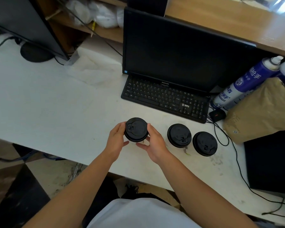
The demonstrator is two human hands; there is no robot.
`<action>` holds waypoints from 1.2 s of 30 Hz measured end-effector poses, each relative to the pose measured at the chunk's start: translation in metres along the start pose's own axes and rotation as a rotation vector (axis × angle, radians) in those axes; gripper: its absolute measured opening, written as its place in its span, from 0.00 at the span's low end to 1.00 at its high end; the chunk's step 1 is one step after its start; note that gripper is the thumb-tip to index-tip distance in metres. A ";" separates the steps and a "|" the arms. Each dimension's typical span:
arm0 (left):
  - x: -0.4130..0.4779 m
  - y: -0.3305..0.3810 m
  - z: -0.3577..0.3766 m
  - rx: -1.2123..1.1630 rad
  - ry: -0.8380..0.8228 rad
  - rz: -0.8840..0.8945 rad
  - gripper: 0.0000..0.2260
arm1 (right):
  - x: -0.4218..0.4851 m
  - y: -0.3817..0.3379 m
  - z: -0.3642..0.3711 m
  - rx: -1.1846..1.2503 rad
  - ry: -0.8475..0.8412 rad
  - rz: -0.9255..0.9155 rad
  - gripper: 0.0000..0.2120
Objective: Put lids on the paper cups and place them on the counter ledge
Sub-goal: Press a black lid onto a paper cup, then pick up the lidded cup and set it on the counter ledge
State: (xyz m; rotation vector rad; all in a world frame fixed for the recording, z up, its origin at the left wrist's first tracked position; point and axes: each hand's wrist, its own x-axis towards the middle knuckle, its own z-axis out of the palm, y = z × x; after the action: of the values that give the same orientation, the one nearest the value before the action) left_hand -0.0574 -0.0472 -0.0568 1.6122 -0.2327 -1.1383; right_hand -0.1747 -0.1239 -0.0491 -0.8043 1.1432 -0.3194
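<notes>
Three paper cups with black lids stand near the front of the white desk (48, 104). The left cup (136, 129) sits between my hands. My left hand (116, 141) grips its left side and my right hand (152, 142) grips its right side, fingers curled around the lid rim and the cup below. The cup body is mostly hidden under the lid. The middle cup (179, 135) and the right cup (204, 143) stand untouched to the right. The wooden counter ledge (229, 22) runs along the back, above the monitor.
A black monitor (171, 51) and keyboard (164, 99) stand just behind the cups. A blue spray can (243, 83) leans on a brown bag (260, 111) at the right. A black box (271, 162) and cables lie at the right edge. A second monitor (28, 25) is at the back left.
</notes>
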 end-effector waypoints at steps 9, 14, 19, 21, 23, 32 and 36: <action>-0.002 0.001 0.003 0.042 0.000 0.033 0.16 | -0.001 0.003 0.002 -0.055 0.024 -0.077 0.17; -0.008 0.005 0.006 -0.041 0.038 -0.022 0.16 | -0.004 -0.003 0.003 -0.109 -0.025 -0.042 0.19; -0.013 0.013 0.002 -0.152 0.042 -0.201 0.22 | -0.013 -0.007 -0.004 -0.374 -0.188 -0.112 0.20; -0.011 0.018 -0.004 -0.207 -0.007 -0.296 0.23 | -0.012 -0.009 -0.009 -0.577 -0.243 -0.206 0.30; -0.008 0.022 -0.010 -0.218 -0.036 -0.334 0.22 | -0.007 -0.012 -0.011 -0.726 -0.272 -0.274 0.37; 0.005 0.022 -0.033 -0.265 -0.089 -0.376 0.25 | 0.003 -0.036 0.004 -1.106 -0.323 -0.320 0.45; 0.011 0.015 -0.040 -0.243 -0.081 -0.315 0.25 | 0.004 -0.046 0.013 -1.178 -0.309 -0.354 0.43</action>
State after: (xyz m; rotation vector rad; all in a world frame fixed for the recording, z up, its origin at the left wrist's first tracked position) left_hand -0.0156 -0.0344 -0.0522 1.4191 0.1099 -1.4151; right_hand -0.1531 -0.1531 -0.0168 -2.0211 0.8202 0.2437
